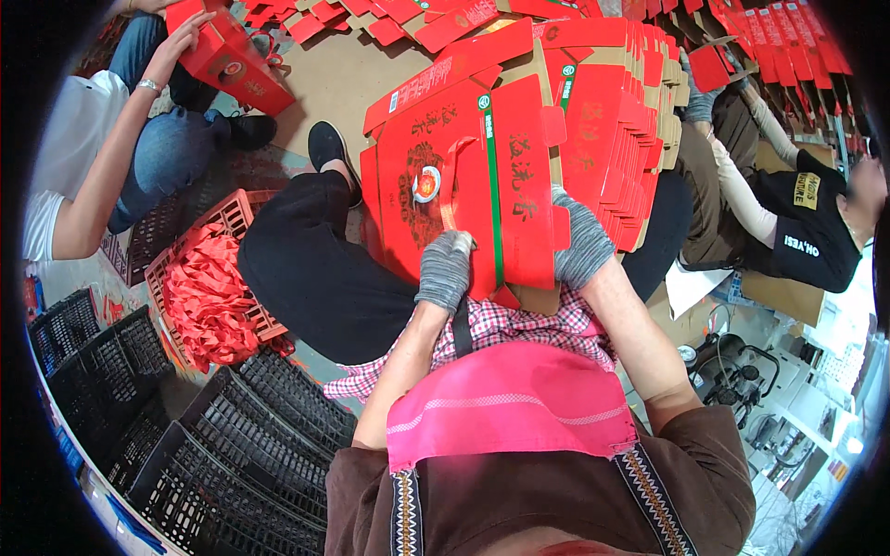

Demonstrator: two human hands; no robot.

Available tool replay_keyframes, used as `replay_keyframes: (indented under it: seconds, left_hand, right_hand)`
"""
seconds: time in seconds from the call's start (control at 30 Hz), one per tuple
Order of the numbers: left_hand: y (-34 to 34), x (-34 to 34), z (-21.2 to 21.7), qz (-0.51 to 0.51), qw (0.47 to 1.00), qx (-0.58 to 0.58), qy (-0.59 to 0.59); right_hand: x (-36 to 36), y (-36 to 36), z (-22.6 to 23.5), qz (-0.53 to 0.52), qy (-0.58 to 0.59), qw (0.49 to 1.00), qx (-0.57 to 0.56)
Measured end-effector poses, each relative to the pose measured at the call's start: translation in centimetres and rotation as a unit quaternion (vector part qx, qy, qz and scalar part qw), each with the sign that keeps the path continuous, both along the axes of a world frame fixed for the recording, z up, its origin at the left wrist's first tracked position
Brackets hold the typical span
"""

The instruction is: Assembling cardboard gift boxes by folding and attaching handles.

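Note:
A flattened red cardboard carton [519,199] with a green stripe and a round emblem lies across my lap. From a slot in its face comes a red ribbon strap [449,190]. My left hand [446,271], in a grey knit glove, is closed at the ribbon's lower end, thumb and fingers pinched together. My right hand [584,243], gloved alike, grips the carton's right edge, its fingers partly hidden behind the board. Just beyond and to the right, a fanned stack of flat red cartons [616,139] leans against my leg.
Left of my leg stands a red plastic crate [269,320] full of loose red ribbons [211,296]. Black plastic crates [250,435] line the lower left. One co-worker at upper left handles a red box [232,69]; another sits at right. More cartons [371,18] spread ahead. A black machine [737,371] sits at right.

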State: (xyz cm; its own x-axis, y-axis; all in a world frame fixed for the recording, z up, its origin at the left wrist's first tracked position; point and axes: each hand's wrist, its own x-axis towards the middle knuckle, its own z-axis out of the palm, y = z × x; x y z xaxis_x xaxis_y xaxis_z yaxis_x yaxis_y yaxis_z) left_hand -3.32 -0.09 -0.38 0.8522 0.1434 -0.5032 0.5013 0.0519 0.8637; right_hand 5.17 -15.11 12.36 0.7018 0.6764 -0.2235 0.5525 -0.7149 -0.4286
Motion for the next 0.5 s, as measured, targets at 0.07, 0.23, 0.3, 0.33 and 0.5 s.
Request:
replay_keyframes:
  seconds: [0.07,0.23,0.3,0.33,0.5]
  left_hand:
    - [0.0,0.1,-1.2,0.054,0.998,-0.027,0.024]
    - [-1.6,0.9,0.9,0.082,0.995,-0.061,0.020]
    - [-1.3,1.0,1.0,0.096,0.987,-0.123,0.041]
    - [-1.3,1.0,1.0,0.096,0.987,-0.124,0.041]
    - [-0.9,0.6,1.5,0.082,0.983,-0.164,0.017]
  right_hand:
    - [-0.1,0.1,-0.1,0.006,-0.004,1.000,-0.008]
    - [-0.1,-0.5,-2.3,-0.048,0.214,0.966,0.139]
    - [-0.3,-0.8,-4.0,-0.174,0.388,0.851,0.309]
    - [-0.3,-1.0,-4.5,-0.284,0.526,0.662,0.453]
    - [-0.1,-0.6,-2.5,-0.069,0.232,0.951,0.192]
